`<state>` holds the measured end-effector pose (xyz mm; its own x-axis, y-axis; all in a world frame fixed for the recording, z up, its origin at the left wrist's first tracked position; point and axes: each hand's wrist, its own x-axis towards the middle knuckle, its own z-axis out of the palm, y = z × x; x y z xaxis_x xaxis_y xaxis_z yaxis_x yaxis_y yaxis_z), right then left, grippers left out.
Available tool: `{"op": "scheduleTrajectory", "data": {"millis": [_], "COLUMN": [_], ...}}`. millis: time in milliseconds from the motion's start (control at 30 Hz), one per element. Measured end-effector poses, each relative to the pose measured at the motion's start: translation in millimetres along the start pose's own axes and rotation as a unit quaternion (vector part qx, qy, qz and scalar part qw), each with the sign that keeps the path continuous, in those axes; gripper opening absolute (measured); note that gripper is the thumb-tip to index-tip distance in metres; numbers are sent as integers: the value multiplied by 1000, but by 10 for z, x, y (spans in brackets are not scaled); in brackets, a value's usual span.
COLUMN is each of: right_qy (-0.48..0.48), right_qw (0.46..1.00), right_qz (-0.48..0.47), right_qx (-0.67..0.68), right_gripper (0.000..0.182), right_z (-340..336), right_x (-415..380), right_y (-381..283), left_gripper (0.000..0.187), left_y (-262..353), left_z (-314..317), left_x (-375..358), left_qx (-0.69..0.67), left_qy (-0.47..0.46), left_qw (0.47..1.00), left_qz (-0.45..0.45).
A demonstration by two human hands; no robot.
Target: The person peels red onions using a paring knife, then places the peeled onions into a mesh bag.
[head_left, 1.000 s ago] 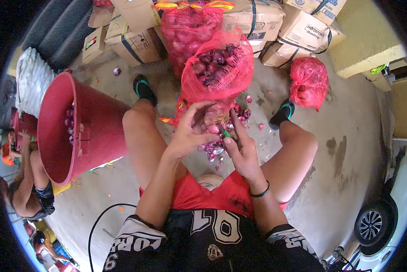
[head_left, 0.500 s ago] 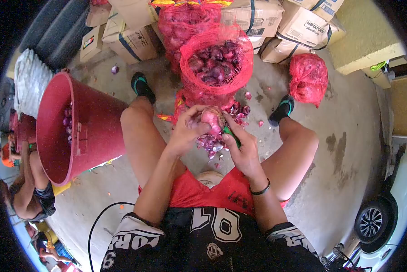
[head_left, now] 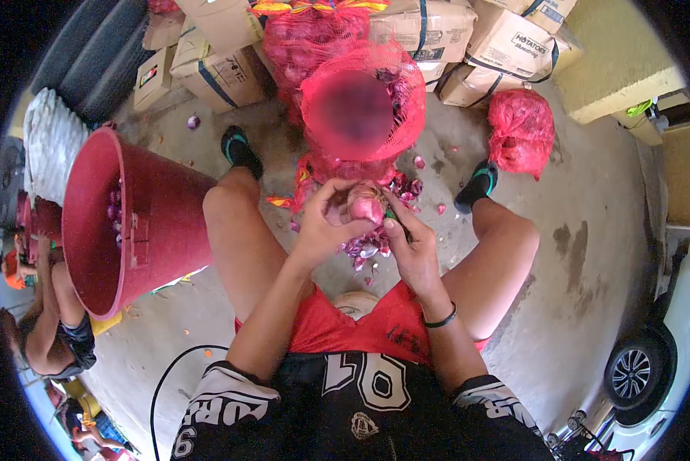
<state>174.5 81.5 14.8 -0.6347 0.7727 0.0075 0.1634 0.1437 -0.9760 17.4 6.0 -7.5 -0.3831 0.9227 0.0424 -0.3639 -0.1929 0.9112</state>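
My left hand (head_left: 319, 229) is closed around a red onion (head_left: 368, 204), holding it over the floor between my knees. Its pink-purple surface shows between my fingers. My right hand (head_left: 414, 250) grips a small green-handled knife (head_left: 389, 216) against the onion's right side; its blade is hidden. Beneath both hands lie purple onion skins (head_left: 358, 247) in a loose heap. Just beyond them stands an open red mesh sack (head_left: 410, 115) of onions, partly covered by a dark blurred patch.
A large red tub (head_left: 168, 207) with onions inside tilts at my left. Behind the open sack are a full mesh sack (head_left: 314, 54) and strapped cardboard boxes (head_left: 222, 73). A smaller red bag (head_left: 520, 131) sits near my right foot. Another person (head_left: 49, 307) is at far left; a car (head_left: 668, 346) at right.
The onion has turned in my left hand and shifted slightly right. The green handle is now more covered by my right fingers. A dark blur has appeared over the open sack.
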Motion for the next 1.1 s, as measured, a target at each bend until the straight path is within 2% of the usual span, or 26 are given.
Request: {"op": "scheduleTrajectory", "data": {"millis": [67, 233, 300, 400, 500, 700, 1000, 1100], "right_qy": [17, 4, -16, -45, -31, -23, 6, 40], "right_qw": [1000, 969, 942, 915, 922, 905, 917, 918], "right_qz": [-23, 120, 160, 185, 172, 205, 176, 175], "right_qx": [1, 216, 294, 356, 345, 372, 357, 352], "right_gripper": [38, 38, 40, 42, 43, 34, 31, 33], "right_z": [22, 44, 22, -2, 30, -98, -250, -216], "right_x": [-11, -82, -93, -110, -110, -105, 56, 57], "right_y": [67, 51, 43, 12, -47, -106, -20, 46], "left_gripper": [59, 63, 62, 58, 54, 51, 57, 59], "left_y": [44, 115, 166, 148, 103, 128, 149, 128], "left_z": [-2, -49, -40, -83, -78, -142, -226, -158], "left_x": [-1, 4, 8, 19, 21, 27, -30, -57], "left_qx": [3, -12, -47, -15, 48, 55, -83, -204], "left_qy": [-9, -31, -30, -6, 31, -27, -110, -87], "left_qw": [1000, 999, 997, 996, 991, 991, 985, 971], "left_qz": [-29, -39, -50, -85, -121, -115, -103, -94]}}
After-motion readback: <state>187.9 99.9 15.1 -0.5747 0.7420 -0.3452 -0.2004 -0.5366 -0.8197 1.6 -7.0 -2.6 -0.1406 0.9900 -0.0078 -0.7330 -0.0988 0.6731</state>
